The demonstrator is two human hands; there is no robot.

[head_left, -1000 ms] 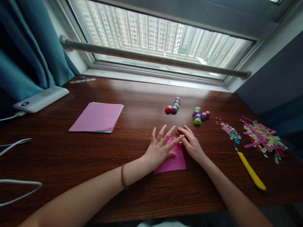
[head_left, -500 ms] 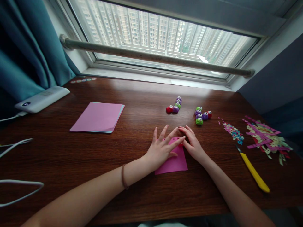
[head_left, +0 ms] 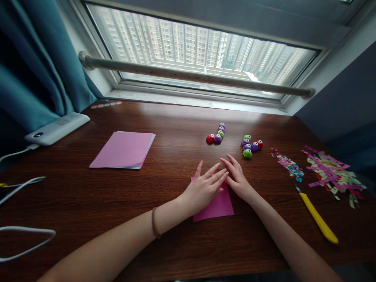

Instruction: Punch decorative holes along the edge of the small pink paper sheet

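A bright pink sheet of paper [head_left: 216, 205] lies on the desk in front of me. My left hand [head_left: 202, 189] rests over its upper part, palm down with fingers stretched out. At the sheet's upper right corner is my right hand [head_left: 238, 180], its fingers extended and its thumb close to the left fingertips. A small patch of red [head_left: 225, 183] shows between the two hands; what it is I cannot make out. Most of the sheet's top edge is hidden under the left hand.
Beyond the hands sit two clusters of googly-eyed figures [head_left: 217, 138] [head_left: 247, 147]. On the right are paper bits [head_left: 289, 164], paper strips [head_left: 331, 172] and a yellow-handled craft knife [head_left: 319, 217]. To the left lie pastel paper sheets [head_left: 123, 149], a white device [head_left: 57, 129] and cables [head_left: 26, 229].
The fingers of my left hand have drawn closer together and cover more of the sheet's top edge. My right index finger has straightened and lifted slightly. The view has tilted a little upward.
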